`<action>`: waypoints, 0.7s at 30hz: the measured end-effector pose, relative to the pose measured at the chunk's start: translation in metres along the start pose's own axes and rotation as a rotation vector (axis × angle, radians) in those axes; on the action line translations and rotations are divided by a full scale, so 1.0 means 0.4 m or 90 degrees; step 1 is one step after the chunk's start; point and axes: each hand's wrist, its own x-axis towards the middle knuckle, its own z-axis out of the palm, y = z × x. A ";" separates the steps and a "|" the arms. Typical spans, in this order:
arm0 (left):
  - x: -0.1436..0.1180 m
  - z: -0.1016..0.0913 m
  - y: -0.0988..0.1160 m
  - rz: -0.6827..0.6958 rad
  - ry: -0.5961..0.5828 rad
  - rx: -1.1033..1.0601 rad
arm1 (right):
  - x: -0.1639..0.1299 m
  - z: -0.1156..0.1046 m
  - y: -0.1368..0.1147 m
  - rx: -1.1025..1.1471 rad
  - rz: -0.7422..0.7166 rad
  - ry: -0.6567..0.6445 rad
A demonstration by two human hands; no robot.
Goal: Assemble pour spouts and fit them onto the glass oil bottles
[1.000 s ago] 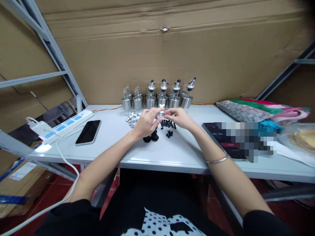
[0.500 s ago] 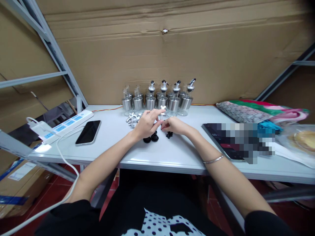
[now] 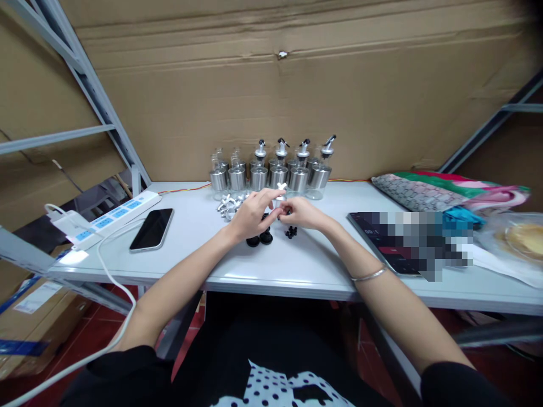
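My left hand [image 3: 251,213] is closed around a silver-white pourer spout [image 3: 281,187], whose forked top sticks up past the index finger. Against its lower end, my right hand [image 3: 300,213] pinches with fingertips together; whatever is between them is hidden or too small to name. Below the hands lie black round stoppers [image 3: 265,237] and a small heap of tiny black parts [image 3: 291,232]. More silver-white spouts [image 3: 229,207] are piled just left of my left hand.
Behind stand rows of glass-and-steel bottles [image 3: 298,180], several topped with spouts. A phone [image 3: 151,229] and a power strip [image 3: 114,217] lie to the left. At right are a tablet [image 3: 382,240], partly blurred, and a colourful bag [image 3: 428,191].
My right hand has risen slightly, its fingertips meeting those of my left hand at the spout's lower end. The left hand keeps its hold almost in place.
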 end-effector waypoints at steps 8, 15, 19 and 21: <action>-0.004 0.011 -0.007 0.015 0.044 0.001 | -0.014 -0.048 -0.039 0.609 0.011 0.133; 0.002 0.014 0.006 0.039 0.045 -0.007 | -0.012 -0.043 -0.039 0.664 0.014 0.140; 0.003 0.015 0.009 0.044 0.043 -0.012 | -0.013 -0.043 -0.040 0.662 0.011 0.132; 0.003 0.014 0.009 0.037 0.032 -0.019 | -0.013 -0.043 -0.040 0.660 0.013 0.126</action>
